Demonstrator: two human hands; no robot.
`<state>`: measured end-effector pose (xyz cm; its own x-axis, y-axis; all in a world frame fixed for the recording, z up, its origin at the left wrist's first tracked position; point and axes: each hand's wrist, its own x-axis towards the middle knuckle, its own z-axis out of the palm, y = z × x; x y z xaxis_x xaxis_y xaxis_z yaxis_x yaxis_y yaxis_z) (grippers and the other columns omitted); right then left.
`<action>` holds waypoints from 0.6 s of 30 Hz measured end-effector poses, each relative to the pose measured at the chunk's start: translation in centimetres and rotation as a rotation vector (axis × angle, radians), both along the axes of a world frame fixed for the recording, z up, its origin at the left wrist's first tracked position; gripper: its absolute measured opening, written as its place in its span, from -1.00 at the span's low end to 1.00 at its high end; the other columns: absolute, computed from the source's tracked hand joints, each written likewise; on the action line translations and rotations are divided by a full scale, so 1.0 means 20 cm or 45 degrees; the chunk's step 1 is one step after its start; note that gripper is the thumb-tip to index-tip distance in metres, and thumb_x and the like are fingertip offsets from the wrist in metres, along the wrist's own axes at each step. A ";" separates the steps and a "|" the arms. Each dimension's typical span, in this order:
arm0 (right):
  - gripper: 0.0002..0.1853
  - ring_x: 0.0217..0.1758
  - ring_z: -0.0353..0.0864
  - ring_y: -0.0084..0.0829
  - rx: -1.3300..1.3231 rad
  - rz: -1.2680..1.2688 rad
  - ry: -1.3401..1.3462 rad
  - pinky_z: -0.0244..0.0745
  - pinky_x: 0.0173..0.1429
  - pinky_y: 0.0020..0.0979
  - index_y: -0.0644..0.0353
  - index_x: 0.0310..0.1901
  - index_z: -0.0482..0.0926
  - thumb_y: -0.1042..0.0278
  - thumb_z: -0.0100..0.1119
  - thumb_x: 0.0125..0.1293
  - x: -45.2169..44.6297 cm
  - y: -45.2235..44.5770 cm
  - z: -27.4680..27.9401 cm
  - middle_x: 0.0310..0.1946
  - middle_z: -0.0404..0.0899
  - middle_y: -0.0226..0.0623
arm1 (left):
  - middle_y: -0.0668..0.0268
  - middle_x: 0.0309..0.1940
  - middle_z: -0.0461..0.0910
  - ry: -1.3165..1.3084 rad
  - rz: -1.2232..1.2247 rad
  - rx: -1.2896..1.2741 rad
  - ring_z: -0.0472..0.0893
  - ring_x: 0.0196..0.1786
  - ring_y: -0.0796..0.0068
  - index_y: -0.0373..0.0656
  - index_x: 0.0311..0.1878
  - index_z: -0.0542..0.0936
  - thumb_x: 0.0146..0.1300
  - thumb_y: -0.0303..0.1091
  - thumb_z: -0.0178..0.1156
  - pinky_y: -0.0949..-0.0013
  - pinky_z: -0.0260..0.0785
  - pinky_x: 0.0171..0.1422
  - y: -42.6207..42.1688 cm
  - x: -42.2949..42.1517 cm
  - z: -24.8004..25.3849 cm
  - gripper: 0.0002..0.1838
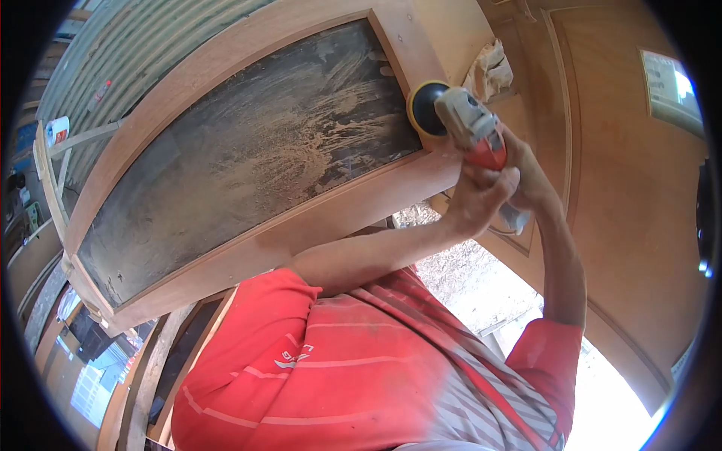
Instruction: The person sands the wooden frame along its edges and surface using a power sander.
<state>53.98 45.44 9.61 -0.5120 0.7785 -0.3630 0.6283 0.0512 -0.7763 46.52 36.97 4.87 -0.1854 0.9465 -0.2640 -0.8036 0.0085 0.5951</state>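
Observation:
An angle grinder with a grey head, a red body and a round yellow-edged sanding disc is held in both hands. My left hand is closed around the red body from below. My right hand is wrapped around its far side, with some fingers hidden behind the tool. The disc lies at the right end of a wooden door frame, over its inner edge; whether it touches the wood I cannot tell. Inside the frame is a dark panel covered with pale sanding dust.
A crumpled cream cloth or paper lies just beyond the grinder. Large brown wooden panels stand on the right. Corrugated metal sheeting rises behind the frame. Wooden slats and a small white container are at the left.

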 end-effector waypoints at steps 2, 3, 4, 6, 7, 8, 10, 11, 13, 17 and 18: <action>-0.32 -0.01 0.75 -0.28 -0.014 0.024 -0.186 0.60 0.15 -0.24 0.23 0.26 0.53 0.19 0.55 0.13 0.04 -0.04 0.06 -0.09 0.75 -0.11 | 0.38 -0.17 0.65 -0.058 -0.010 -0.004 0.64 -0.11 0.64 -0.27 0.08 0.59 0.45 -0.23 0.34 0.45 0.53 -0.04 -0.05 0.04 0.01 -0.67; -0.31 0.00 0.76 -0.26 -0.043 -0.008 -0.219 0.60 0.15 -0.24 0.23 0.27 0.52 0.19 0.56 0.12 0.05 -0.05 0.09 -0.09 0.75 -0.10 | 0.38 -0.17 0.64 -0.088 -0.229 0.048 0.64 -0.10 0.66 -0.27 0.09 0.59 0.45 -0.23 0.34 0.45 0.53 -0.03 -0.05 0.01 -0.06 -0.67; -0.29 0.01 0.76 -0.23 -0.070 -0.036 -0.242 0.60 0.15 -0.24 0.23 0.28 0.52 0.19 0.57 0.11 0.04 -0.03 0.10 -0.09 0.74 -0.10 | 0.39 -0.17 0.64 -0.111 -0.442 0.102 0.63 -0.09 0.67 -0.26 0.10 0.58 0.45 -0.23 0.34 0.45 0.52 -0.02 -0.05 -0.01 -0.12 -0.67; -0.27 0.02 0.77 -0.21 -0.063 -0.054 -0.225 0.60 0.15 -0.24 0.22 0.29 0.52 0.18 0.58 0.09 0.05 -0.06 0.09 -0.09 0.74 -0.09 | 0.40 -0.18 0.63 -0.168 -0.380 0.091 0.62 -0.08 0.70 -0.26 0.10 0.56 0.44 -0.24 0.36 0.45 0.52 0.00 -0.07 0.05 -0.13 -0.66; -0.27 0.02 0.77 -0.21 -0.027 -0.043 -0.191 0.60 0.15 -0.24 0.22 0.29 0.52 0.17 0.58 0.09 0.08 -0.11 0.08 -0.09 0.74 -0.09 | 0.39 -0.15 0.63 -0.140 -0.397 0.083 0.62 -0.06 0.69 -0.25 0.12 0.55 0.44 -0.24 0.36 0.44 0.53 0.02 -0.12 0.05 -0.13 -0.64; -0.26 0.02 0.77 -0.21 0.005 -0.025 -0.163 0.60 0.15 -0.25 0.22 0.30 0.52 0.17 0.59 0.09 0.10 -0.15 0.07 -0.10 0.74 -0.09 | 0.38 -0.12 0.63 -0.119 -0.407 0.073 0.62 -0.04 0.68 -0.25 0.14 0.54 0.43 -0.24 0.37 0.44 0.53 0.04 -0.17 0.07 -0.12 -0.63; -0.26 0.03 0.77 -0.22 -0.114 -0.027 -0.330 0.59 0.15 -0.25 0.21 0.31 0.52 0.18 0.59 0.09 0.11 -0.20 0.12 -0.09 0.74 -0.09 | 0.30 0.14 0.53 -0.239 -0.354 0.066 0.57 0.18 0.56 -0.23 0.36 0.36 0.42 -0.24 0.39 0.38 0.49 0.26 -0.25 0.12 -0.09 -0.41; -0.25 0.03 0.77 -0.23 -0.172 -0.040 -0.421 0.59 0.15 -0.26 0.20 0.31 0.52 0.18 0.59 0.08 0.13 -0.24 0.15 -0.09 0.73 -0.09 | 0.29 0.20 0.48 -0.305 -0.475 0.082 0.55 0.23 0.54 -0.21 0.42 0.28 0.42 -0.25 0.39 0.36 0.46 0.32 -0.29 0.11 -0.11 -0.35; -0.25 0.06 0.76 -0.26 -0.097 -0.093 -0.307 0.58 0.17 -0.26 0.19 0.32 0.52 0.18 0.58 0.09 0.16 -0.33 0.14 -0.06 0.73 -0.10 | 0.26 0.28 0.42 -0.470 -0.521 0.065 0.49 0.33 0.50 -0.20 0.51 0.14 0.42 -0.27 0.37 0.32 0.42 0.40 -0.33 0.11 -0.10 -0.23; -0.28 0.12 0.73 -0.31 0.005 -0.120 -0.124 0.56 0.23 -0.26 0.17 0.31 0.52 0.21 0.57 0.11 0.18 -0.32 0.06 0.01 0.72 -0.12 | 0.27 0.18 0.51 -0.357 -0.364 0.063 0.56 0.21 0.54 -0.24 0.40 0.33 0.39 -0.25 0.40 0.36 0.48 0.29 -0.28 0.12 -0.09 -0.36; -0.30 0.11 0.72 -0.34 -0.032 -0.132 -0.141 0.55 0.22 -0.28 0.17 0.31 0.52 0.22 0.55 0.14 0.17 -0.29 0.07 0.01 0.72 -0.16 | 0.28 0.12 0.54 -0.309 -0.424 0.048 0.57 0.16 0.56 -0.25 0.35 0.38 0.39 -0.24 0.40 0.37 0.49 0.24 -0.24 0.09 -0.07 -0.41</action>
